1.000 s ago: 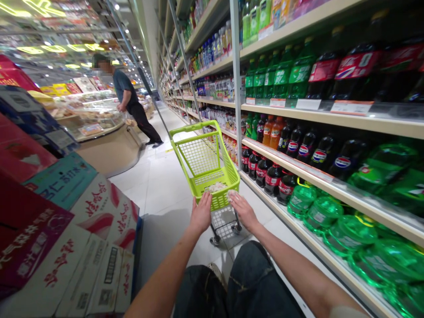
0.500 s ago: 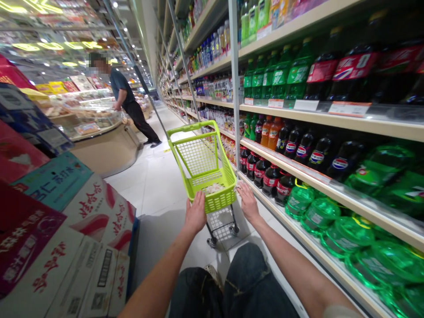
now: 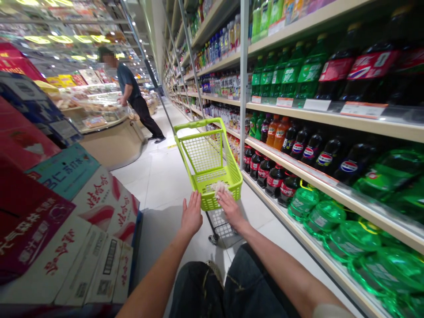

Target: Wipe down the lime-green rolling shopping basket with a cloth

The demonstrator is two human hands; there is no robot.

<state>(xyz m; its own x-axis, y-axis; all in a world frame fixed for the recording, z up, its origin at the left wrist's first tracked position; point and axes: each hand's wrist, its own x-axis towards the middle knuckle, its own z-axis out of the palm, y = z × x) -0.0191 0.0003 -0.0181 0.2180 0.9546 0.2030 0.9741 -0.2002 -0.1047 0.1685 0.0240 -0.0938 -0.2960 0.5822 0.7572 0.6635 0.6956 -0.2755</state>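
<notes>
A small lime-green shopping cart [image 3: 202, 152] stands in the aisle right before me, with a pale bag of something [image 3: 218, 186] lying in its basket. My left hand [image 3: 191, 215] is held flat with fingers stretched out beside the cart's near left corner. My right hand [image 3: 229, 207] rests with spread fingers on the near rim of the basket, close to the pale bag. My knees in dark jeans [image 3: 232, 287] show at the bottom.
Shelves [image 3: 318, 176] of cola and green soda bottles line the right side. Stacked cartons [image 3: 66, 229] crowd the left. Farther down the white-tiled aisle a person [image 3: 134, 99] leans at a curved glass food counter [image 3: 99, 128].
The cart has shifted slightly right. My right hand moved left from the cart's right corner onto the near rim. My left hand has come off the cart's left corner.
</notes>
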